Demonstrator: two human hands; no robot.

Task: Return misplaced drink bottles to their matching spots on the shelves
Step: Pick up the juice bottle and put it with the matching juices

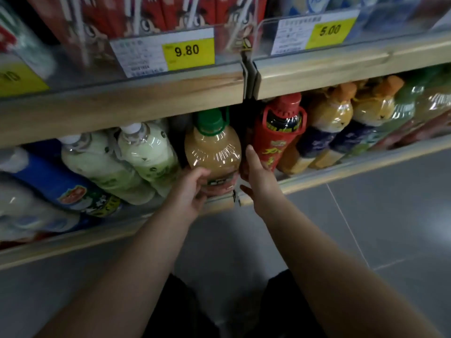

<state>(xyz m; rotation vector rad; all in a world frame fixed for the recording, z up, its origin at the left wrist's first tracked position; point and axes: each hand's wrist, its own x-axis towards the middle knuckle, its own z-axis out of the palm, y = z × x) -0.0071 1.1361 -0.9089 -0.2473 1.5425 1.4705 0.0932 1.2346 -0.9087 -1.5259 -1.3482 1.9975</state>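
Observation:
A large bottle of cloudy tan juice point(212, 152) with a green cap stands on the lower wooden shelf point(317, 175), just left of the shelf divider. My left hand point(192, 189) grips its lower left side, thumb across the label. My right hand point(256, 176) lies against the bottle's right side with straight fingers, between it and a red bottle point(280, 135) with a red cap. The juice bottle's base is hidden behind my hands and the shelf rail.
Pale green drink bottles point(136, 162) and a blue-labelled bottle point(56, 181) stand to the left. Orange bear-shaped bottles point(341, 123) stand to the right. The upper shelf point(146, 98) carries red cartons and price tags 9.80 and 5.00. Grey tile floor lies below.

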